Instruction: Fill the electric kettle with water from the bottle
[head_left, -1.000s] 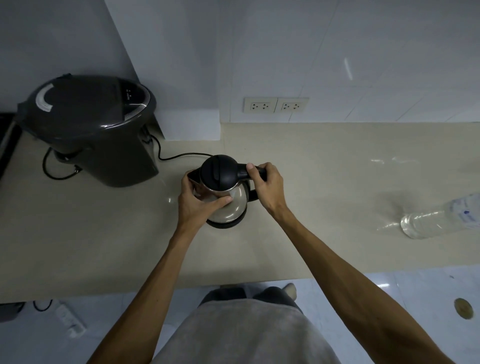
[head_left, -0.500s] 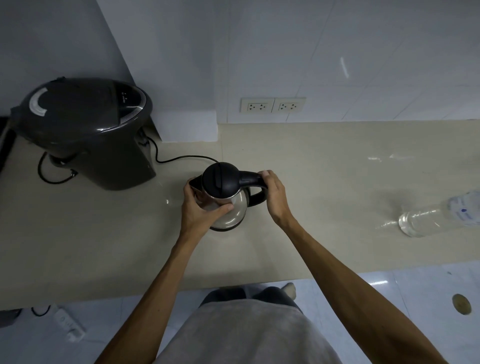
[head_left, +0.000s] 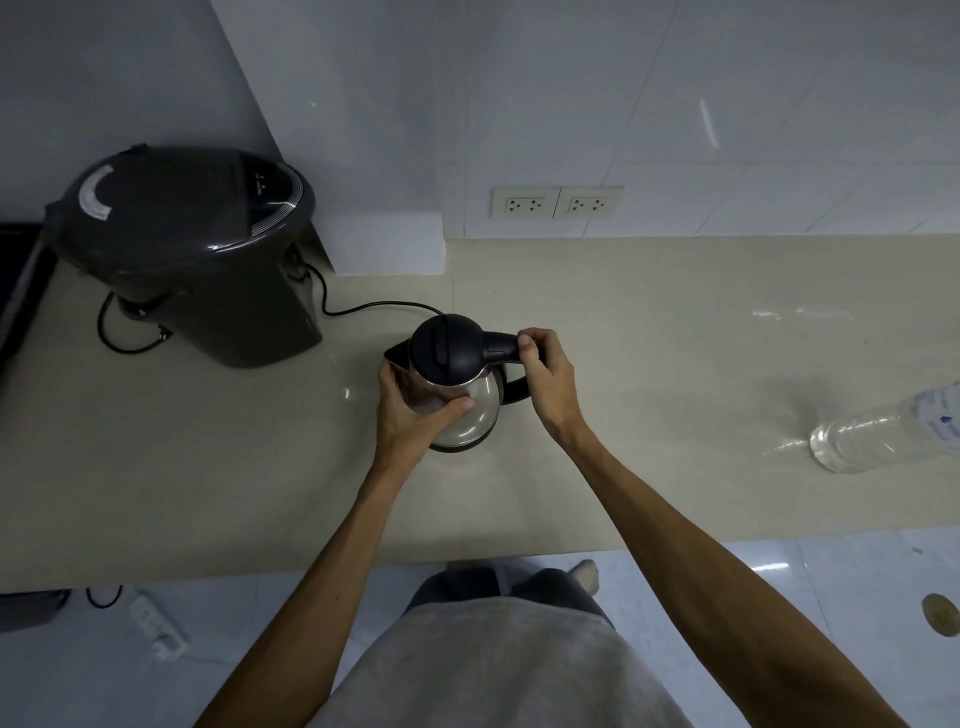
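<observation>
A steel electric kettle (head_left: 475, 413) with a black lid and black handle stands on the beige counter (head_left: 649, 364), lid closed. My left hand (head_left: 410, 410) wraps around its body from the left, below the spout. My right hand (head_left: 548, 382) grips the top of the black handle, thumb and fingertips pinched at the lid end. A clear plastic water bottle (head_left: 883, 436) lies on its side at the counter's right edge, well apart from both hands.
A large dark pump-pot appliance (head_left: 192, 254) stands at the back left, its black cord (head_left: 374, 309) running toward the kettle. Two wall sockets (head_left: 558, 202) sit above the counter. A white wall column (head_left: 384, 244) juts out behind. The counter's front edge (head_left: 260, 571) is near my body.
The kettle and both hands have stayed almost in place. My right hand's fingers have shifted up along the handle toward the lid end.
</observation>
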